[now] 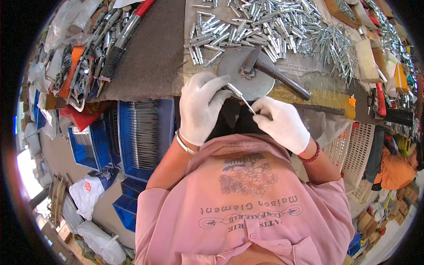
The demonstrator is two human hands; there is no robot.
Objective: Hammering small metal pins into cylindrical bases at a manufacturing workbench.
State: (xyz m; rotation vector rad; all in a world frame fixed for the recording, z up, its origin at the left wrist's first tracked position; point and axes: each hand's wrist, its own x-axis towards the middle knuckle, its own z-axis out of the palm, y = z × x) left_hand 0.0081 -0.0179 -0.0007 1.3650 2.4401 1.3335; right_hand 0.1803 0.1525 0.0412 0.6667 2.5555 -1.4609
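Far to your left, a heap of metal tools point(95, 48) with black and red grips lies at the bench edge, beside a dark brown mat point(150, 48). Below it, off the bench, a blue crate point(143, 134) holds a dense row of thin metal rods.

Your left hand point(201, 108), in a white knit glove, is closed around a small silver metal sleeve point(233, 90), pinching it between thumb and fingers just at the near rim of a round grey metal disc point(245, 73). A thin metal pin point(247, 105) runs from the sleeve's end down toward your right hand point(282, 123), also gloved in white, whose fingertips are pinched shut on the pin's lower end. Sleeve and pin sit between your two hands, in front of your chest, over the bench edge.

On the disc rests a hammer point(276, 75), its head on the plate and its dark handle slanting right. Behind it spreads a pile of silver sleeves point(256, 20), and further right a loose scatter of pins point(335, 46). At your far right stands a white slotted basket point(357, 154).
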